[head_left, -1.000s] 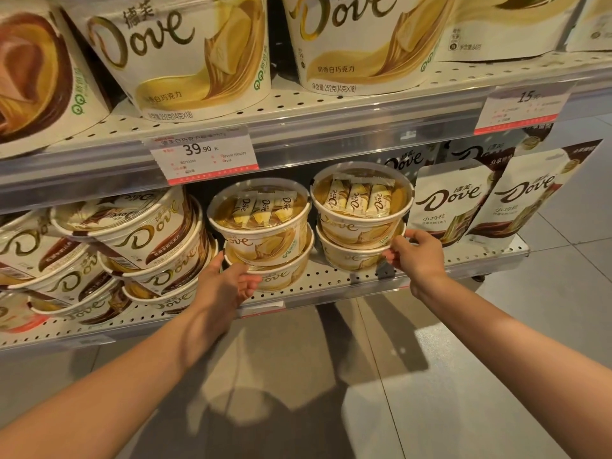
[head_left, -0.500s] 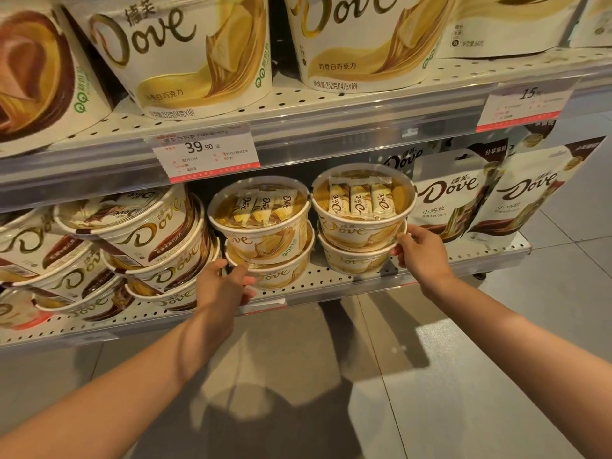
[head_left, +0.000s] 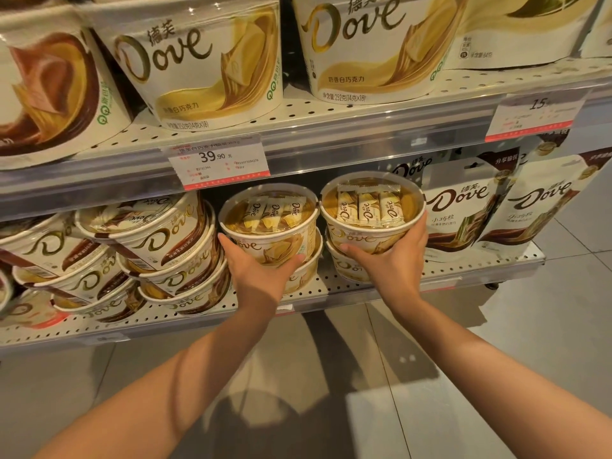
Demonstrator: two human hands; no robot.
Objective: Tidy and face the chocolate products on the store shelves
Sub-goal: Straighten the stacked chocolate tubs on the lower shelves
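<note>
A perforated cream lower shelf (head_left: 331,286) ran across a store aisle above a grey tiled floor (head_left: 546,326), with an upper shelf (head_left: 331,111) close overhead. On the lower shelf stood two short stacks of white-chocolate Dove tubs. The left hand (head_left: 261,276) cupped the left top tub (head_left: 270,223) from the front, thumb and fingers curled round its lower wall, so the tub sat just above and beyond the palm. The right hand (head_left: 390,260) gripped the right top tub (head_left: 372,210) the same way, fingers wrapped up its right side to the rim. The two top tubs touched at their rims, and each rested on a lower tub: the left bottom tub (head_left: 304,273) showed just right of the left hand, the right bottom tub (head_left: 344,263) just left of the right hand. Little room stayed above the lids, under the front rail of the upper shelf and its price tag (head_left: 218,160). Left of the left hand, leaning brown-banded tubs (head_left: 159,246) crowded close to the stack. Right of the right hand, standing Dove pouches (head_left: 463,210) were just beside the held tub. Both bottom tubs stood near the shelf's front edge.
</note>
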